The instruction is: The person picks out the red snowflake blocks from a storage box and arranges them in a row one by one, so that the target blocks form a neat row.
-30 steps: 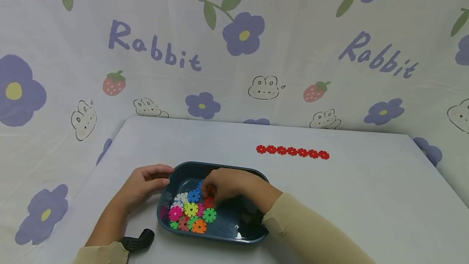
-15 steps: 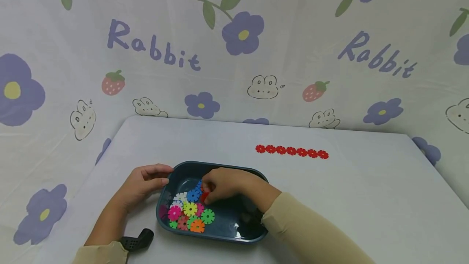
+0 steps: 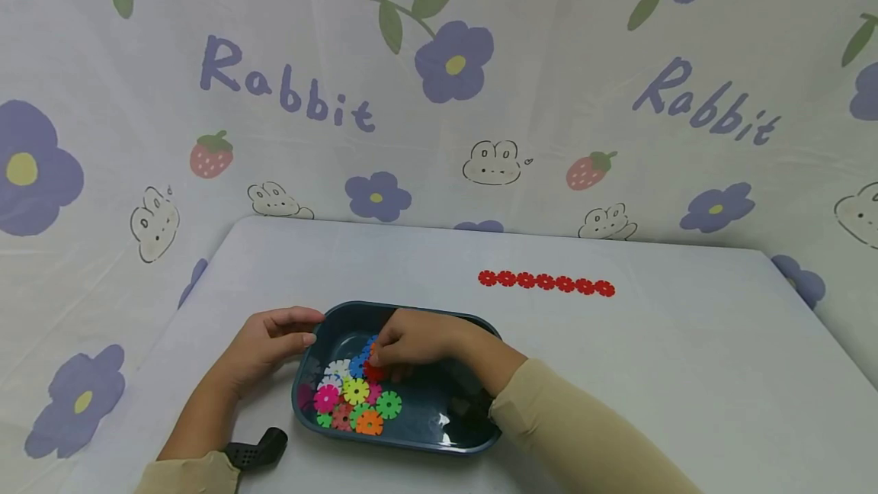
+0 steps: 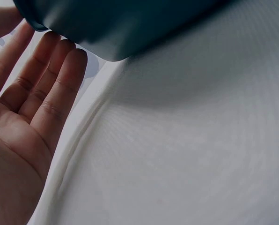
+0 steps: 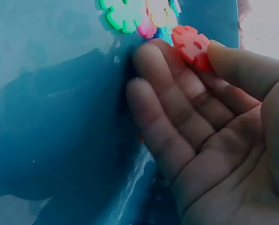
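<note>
Two hands at work here, one tray [image 3: 425,425], and we count seven red discs in a single row [image 3: 545,281] up on the table [image 3: 686,364]. The right hand [image 3: 421,338] is down inside the tray, and there it is: we see its thumb and index finger pinching one more red disc [image 5: 191,49], the other fingers loosely bent below. The left hand [image 3: 274,341] grasps nothing, its fingers relaxed, their tips at the tray's left end. Back to that red disc: flat, round, bright, notched all around like a little cogwheel, with a small hole in its middle. It sits over the pile [image 3: 355,385] in the tray's left half, and being round it gives us no long axis; we see its face tilted in the right wrist view. The pile overlaps too much for a full count, but we pick out one yellow disc [image 3: 350,392] and, at the near side, an orange disc [image 3: 365,428] next to a green disc [image 3: 384,401], with pinks, blues and whites around them. The row's long axis runs left to right beyond the tray, its right end a touch nearer to us.
</note>
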{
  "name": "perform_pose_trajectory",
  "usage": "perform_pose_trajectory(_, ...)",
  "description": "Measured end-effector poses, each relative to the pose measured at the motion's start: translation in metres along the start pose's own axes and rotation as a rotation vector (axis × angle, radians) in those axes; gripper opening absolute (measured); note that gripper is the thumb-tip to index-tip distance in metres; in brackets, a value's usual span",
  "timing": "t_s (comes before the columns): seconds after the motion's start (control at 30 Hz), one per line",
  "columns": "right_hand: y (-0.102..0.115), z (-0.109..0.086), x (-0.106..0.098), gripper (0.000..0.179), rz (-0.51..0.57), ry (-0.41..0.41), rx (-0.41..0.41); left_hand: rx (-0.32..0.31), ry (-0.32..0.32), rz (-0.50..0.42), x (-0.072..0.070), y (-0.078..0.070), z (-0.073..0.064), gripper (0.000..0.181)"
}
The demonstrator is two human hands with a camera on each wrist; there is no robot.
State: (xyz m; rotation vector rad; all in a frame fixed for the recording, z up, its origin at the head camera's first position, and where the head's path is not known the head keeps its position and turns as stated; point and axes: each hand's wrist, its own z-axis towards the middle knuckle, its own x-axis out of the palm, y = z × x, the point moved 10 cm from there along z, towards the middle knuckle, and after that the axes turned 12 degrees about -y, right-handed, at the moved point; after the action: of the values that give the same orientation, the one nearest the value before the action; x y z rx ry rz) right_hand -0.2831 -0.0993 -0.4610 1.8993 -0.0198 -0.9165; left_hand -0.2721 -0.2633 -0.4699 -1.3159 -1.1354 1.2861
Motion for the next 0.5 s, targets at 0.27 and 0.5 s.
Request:
perform_pose_trajectory(0.27, 0.0020, -0.0045, -0.0012, 0.020, 0.203, 0.001, 0.063, -0.002, -0.002, 0.016, -0.0008, -0.0008, -0.0012, 0.036)
perform_pose_trajectory(0.5, 0.0049, -0.0042, -0.0061, 0.031, 0.094, -0.032, 0.007, 0.002, 0.006, 0.015, -0.0001, -0.0011, -0.0008, 0.036)
